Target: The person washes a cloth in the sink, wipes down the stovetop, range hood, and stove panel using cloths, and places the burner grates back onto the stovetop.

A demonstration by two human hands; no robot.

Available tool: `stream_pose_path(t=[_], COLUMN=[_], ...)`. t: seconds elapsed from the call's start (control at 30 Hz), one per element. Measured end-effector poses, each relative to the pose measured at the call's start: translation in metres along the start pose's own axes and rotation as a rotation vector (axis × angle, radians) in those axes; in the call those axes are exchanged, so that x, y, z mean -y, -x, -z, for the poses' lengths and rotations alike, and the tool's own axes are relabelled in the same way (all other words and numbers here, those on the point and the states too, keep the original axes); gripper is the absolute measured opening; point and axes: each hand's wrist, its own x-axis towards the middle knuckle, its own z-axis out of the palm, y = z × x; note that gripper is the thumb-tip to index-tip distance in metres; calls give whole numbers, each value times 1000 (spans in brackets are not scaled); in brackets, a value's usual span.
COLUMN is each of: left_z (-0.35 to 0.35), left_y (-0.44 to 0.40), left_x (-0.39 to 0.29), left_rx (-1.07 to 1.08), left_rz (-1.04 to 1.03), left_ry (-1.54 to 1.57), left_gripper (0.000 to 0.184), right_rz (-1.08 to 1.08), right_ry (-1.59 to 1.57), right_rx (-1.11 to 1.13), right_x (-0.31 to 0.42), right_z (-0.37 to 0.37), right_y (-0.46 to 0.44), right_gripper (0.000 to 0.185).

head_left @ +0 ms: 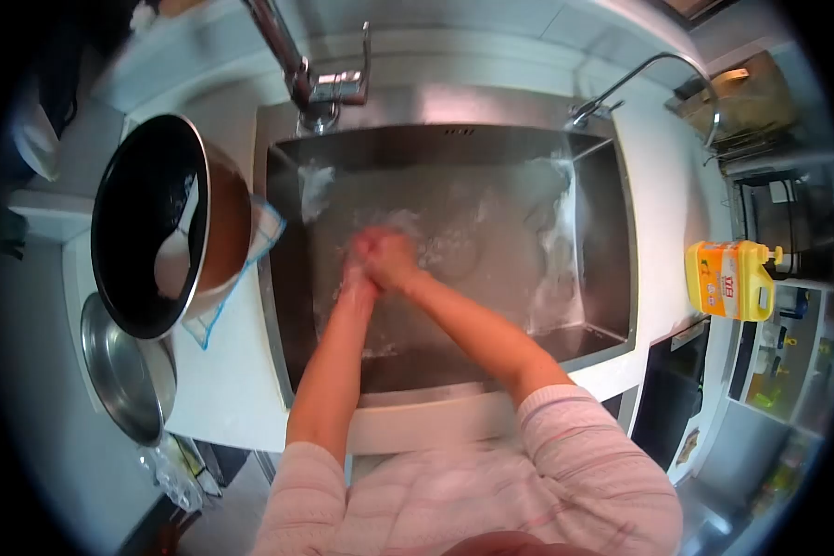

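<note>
Over the left part of a steel sink (491, 278), my left hand (362, 252) and my right hand (395, 263) are pressed against each other. The right hand lies over the left near its wrist. Motion smears the fingers of both, and whether anything small is between them is hidden. Whitish suds or splashes (433, 248) show just right of the hands. Behind them, a chrome faucet (317, 104) rises from the sink's back rim.
Left of the sink, a dark pot (144, 222) with a pale ladle-like utensil (173, 255) rests tilted on a blue-edged cloth (267, 232). A metal pan (125, 380) is beneath it. A yellow detergent bottle (730, 281) and a thin curved spout (663, 57) are on the right.
</note>
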Motion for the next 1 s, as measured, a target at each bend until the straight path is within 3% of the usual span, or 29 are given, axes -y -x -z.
stream_pose_path(t=[0.03,0.07,0.13,0.2,0.27,0.3,0.33,0.4,0.43,0.5,0.57,0.63,0.7,0.77,0.8,0.87,0.93,0.97,1.0], left_z=[-10,-14,-9,20,12,-12,-26,-4,13,33,-3,-21,-14,18,5,-27,-7,-2,-39], left_y=[7,9,13,-2,4,29,44,34,19,-8,5,39,40,8,24,78,40,26,85], left_x=[-4,-9,-21,-16,-18,-24,-27,-7,4,6,2,-22,-26,-23,-24,-17,17,30,4], left_rx=[-107,-58,23,-23,-19,6,28,307,447,307,-145,-116,-109,-118,-36,113,412,561,361], left_rz=[-30,-27,-20,60,146,190,237,-17,-145,-357,-171,-126,-83,-49,70,316,262,237,434], left_ry=[-23,-62,-131,-230,-250,-213,-178,41,150,-393,-200,-366,-458,-500,-449,-349,-72,70,91], left_gripper=[36,37,39,40,41,42,42,44,44,43,43,41,42,46,48,51,53,54,53], right_rz=[-134,-273,-309,-505,-554,-411,-189,239,257,294,-20,-368,-436,-396,-374,-28,284,390,491], right_ry=[37,69,191,122,-51,-141,0,54,31,-19,27,165,162,104,68,-22,103,57,9], right_rx=[-4,-8,-5,-150,-114,-16,-20,-72,-60,-31,-36,14,-283,-284,-286,-307,-42,-15,15], right_x=[-21,-46,-88,-117,-126,-73,-69,13,18,25,-26,-88,-117,-109,-103,-49,7,15,19], right_z=[11,27,58,78,58,66,29,25,18,11,31,38,47,59,63,54,64,56,51], right_y=[-22,-36,-41,-39,-42,-26,-23,18,25,31,3,-10,-3,2,5,25,52,63,74], right_gripper=[28,28,31,29,26,21,21,23,23,24,35,37,34,29,27,21,18,22,27])
